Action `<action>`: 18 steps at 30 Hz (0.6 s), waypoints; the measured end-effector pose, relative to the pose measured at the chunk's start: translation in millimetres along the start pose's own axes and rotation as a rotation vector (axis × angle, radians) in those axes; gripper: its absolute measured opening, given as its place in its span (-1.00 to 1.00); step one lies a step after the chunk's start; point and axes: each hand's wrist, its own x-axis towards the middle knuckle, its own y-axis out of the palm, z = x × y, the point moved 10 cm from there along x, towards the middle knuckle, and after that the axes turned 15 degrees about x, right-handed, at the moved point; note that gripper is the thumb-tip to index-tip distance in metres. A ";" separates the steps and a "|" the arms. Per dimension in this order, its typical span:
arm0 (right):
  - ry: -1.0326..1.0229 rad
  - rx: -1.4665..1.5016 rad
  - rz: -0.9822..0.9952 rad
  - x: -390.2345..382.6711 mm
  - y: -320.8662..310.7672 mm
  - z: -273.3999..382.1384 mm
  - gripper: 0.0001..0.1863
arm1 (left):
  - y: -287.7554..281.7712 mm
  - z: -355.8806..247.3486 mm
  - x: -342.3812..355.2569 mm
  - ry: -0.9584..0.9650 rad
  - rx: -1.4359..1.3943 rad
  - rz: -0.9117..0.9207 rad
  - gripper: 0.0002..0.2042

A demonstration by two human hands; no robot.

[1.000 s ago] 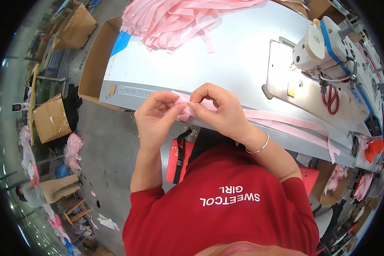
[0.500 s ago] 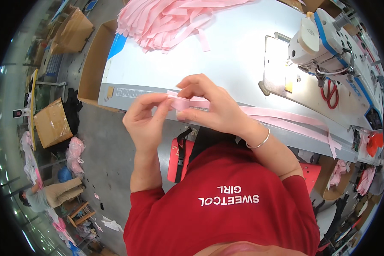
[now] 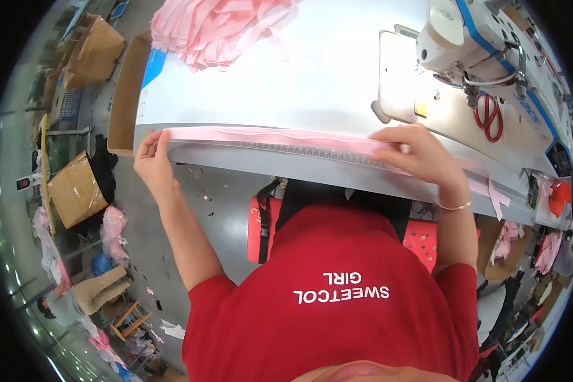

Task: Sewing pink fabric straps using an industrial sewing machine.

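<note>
A pink fabric strip (image 3: 267, 135) is stretched along the front of the sewing table, just above a printed ruler scale (image 3: 312, 151). At the table's left end my left hand (image 3: 153, 156) pinches one end of it between thumb and fingers. Farther right, my right hand (image 3: 417, 153) grips the strip with fingers and thumb closed on it. Beyond that hand, the loose tail (image 3: 498, 198) hangs over the table's front edge. In the middle the strip seems to lie in two layers.
A heap of pink strips (image 3: 210, 32) lies at the back left of the table. At the right stands a sewing machine (image 3: 458, 38), with red-handled scissors (image 3: 488, 118) beside it. A cardboard box (image 3: 122, 102) borders the table's left end. A person (image 3: 63, 305) is at the far left.
My hands were close together at the strip's end. Now they are far apart, the left moved left and the right moved right, with the strip drawn out between them.
</note>
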 end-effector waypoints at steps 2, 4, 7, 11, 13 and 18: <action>0.234 -0.009 -0.051 -34.9 -27.4 -31.3 -0.77 | -4.8 26.4 1.9 -0.033 0.110 -0.014 -0.86; 0.304 0.011 -0.125 -68.6 -52.6 -36.7 -0.80 | -11.9 40.2 7.8 -0.047 0.204 -0.062 -0.86; 0.527 0.015 -0.268 -127.7 -91.7 -57.7 -0.80 | -11.6 40.6 13.0 -0.056 0.228 -0.056 -0.86; 0.495 -0.022 -0.451 -204.6 -139.1 -87.8 -0.83 | -18.3 46.7 22.0 -0.038 0.259 -0.031 -0.86; 0.578 -0.009 -0.561 -243.7 -160.1 -105.0 -0.84 | -25.6 50.4 24.5 -0.033 0.269 -0.029 -0.85; 0.567 0.089 -0.757 -333.4 -202.4 -130.7 -0.82 | -28.0 53.8 30.7 -0.062 0.331 -0.005 -0.85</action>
